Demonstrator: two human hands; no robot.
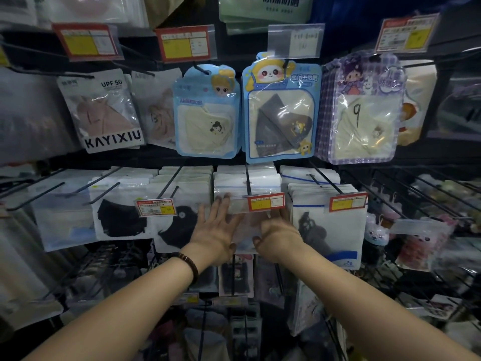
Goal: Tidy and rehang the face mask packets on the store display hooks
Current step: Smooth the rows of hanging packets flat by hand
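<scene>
A dark wire display rack (145, 157) fills the view, its long hooks (325, 181) carrying two rows of face mask packets. In the upper row hang a purple checked packet (364, 110) marked with a handwritten 9, a blue panda packet (281, 110) holding a grey mask, a pale blue packet (205, 113) with a cream mask, and a KAYIXIU packet (104, 113) at the left. In the lower row, white packets sit in stacks, some showing black masks. The middle stack (247, 182) hangs on a centre hook, and its front packet (247, 227), pale and blurred, lies between both bare hands. The left grip (216, 230) is released, fingers spread straight and flat against the packet's left side. The right grip (278, 238) touches the packet's right side with its thumb bent; its fingers run up behind a red and yellow price tag (265, 201), so I cannot tell whether it grasps anything. A dark beaded bracelet (188, 264) circles the left wrist.
</scene>
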